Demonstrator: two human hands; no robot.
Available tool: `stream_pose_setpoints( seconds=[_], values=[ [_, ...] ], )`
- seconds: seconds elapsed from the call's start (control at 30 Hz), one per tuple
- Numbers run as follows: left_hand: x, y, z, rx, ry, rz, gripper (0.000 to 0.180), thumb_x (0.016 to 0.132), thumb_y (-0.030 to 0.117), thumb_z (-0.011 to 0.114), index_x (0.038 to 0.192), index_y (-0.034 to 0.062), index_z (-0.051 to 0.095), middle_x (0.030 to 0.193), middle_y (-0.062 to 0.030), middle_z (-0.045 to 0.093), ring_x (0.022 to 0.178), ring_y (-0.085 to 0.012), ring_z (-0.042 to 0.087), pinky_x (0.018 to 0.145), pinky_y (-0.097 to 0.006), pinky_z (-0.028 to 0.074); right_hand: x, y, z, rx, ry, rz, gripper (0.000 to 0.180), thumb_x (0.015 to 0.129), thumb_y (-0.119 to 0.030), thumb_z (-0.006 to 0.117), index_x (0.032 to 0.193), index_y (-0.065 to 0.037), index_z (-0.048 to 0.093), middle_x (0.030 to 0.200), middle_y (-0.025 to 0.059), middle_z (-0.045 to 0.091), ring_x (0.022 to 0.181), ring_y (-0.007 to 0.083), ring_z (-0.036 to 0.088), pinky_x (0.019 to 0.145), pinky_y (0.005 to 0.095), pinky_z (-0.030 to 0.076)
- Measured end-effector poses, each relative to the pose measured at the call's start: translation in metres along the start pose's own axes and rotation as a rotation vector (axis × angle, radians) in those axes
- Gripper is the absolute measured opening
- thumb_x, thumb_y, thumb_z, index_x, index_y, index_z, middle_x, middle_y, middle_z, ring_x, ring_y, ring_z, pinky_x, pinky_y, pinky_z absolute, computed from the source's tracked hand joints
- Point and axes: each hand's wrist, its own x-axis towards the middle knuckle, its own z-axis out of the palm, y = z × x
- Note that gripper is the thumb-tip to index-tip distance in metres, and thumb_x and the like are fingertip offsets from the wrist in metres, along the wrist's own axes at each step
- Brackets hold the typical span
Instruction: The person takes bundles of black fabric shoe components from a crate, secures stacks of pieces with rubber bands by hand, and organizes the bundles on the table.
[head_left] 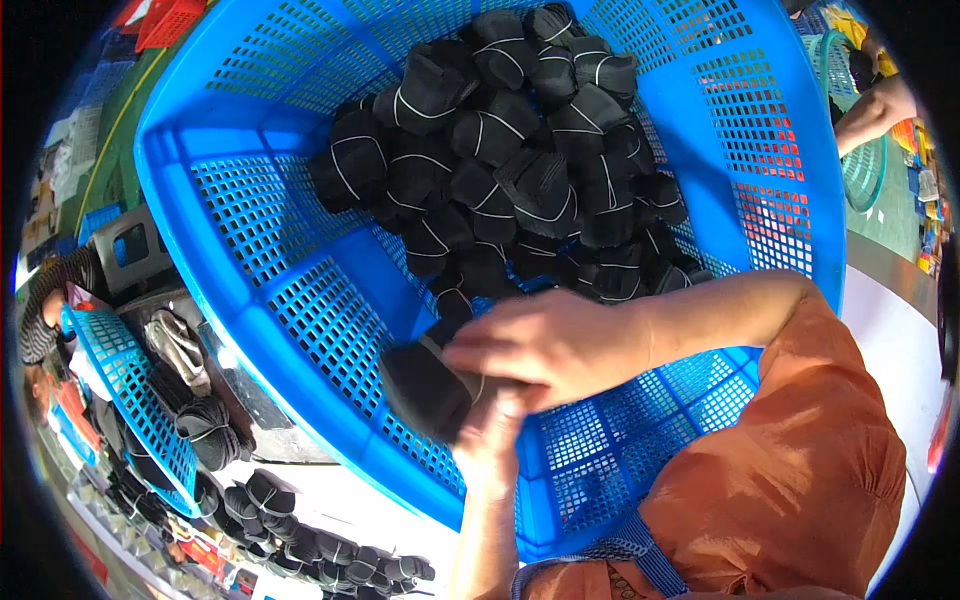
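Observation:
A bundle of black fabric pieces [424, 390] tilts over the near left side of a big blue perforated plastic basket [370, 285]. My left hand [492, 440] comes up from the lower edge and is closed on the bundle's right end, thumb showing. Reaching in from the right, my right hand [550, 345] lies across the bundle's top with its fingers bent over it, slightly blurred. A thin light string shows near my fingers. Inside the basket, several similar black bundles [540, 195] are piled, each tied with a thin white string.
More tied black bundles [300, 540] lie in a row on a white surface at the lower left. Beside them a smaller blue basket [140, 410] stands tilted, a person near it. At the right edge another person's arm [880, 112] is by a green basket [865, 165].

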Motion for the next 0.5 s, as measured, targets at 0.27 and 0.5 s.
stream_pose_setpoints(
  seconds=[0.27, 0.5],
  values=[
    [0.002, 0.014, 0.009, -0.204, 0.035, -0.167, 0.064, 0.077, 0.013, 0.075, 0.131, 0.0008, 0.043, 0.126, -0.0214, 0.054, 0.104, -0.0280, 0.061, 0.086, -0.039, 0.053, 0.137, 0.231, -0.029, -1.334, -0.225, 0.318, 0.031, 0.089, -0.023, 0.048, 0.118, -0.014, 0.057, 0.130, 0.0080, 0.050, 0.123, 0.0281, 0.043, 0.108, 0.0539, 0.024],
    [0.004, 0.005, -0.003, -0.124, -0.022, -0.213, 0.059, 0.075, 0.015, 0.078, 0.124, 0.0018, 0.049, 0.114, -0.0116, 0.060, 0.100, -0.0240, 0.061, 0.087, -0.038, 0.052, 0.092, 0.220, -0.012, -1.105, 0.310, 0.483, 0.046, 0.064, -0.025, 0.070, 0.103, -0.004, 0.060, 0.102, 0.0110, 0.056, 0.109, 0.0295, 0.047, 0.097, 0.0390, 0.036]
  ],
)
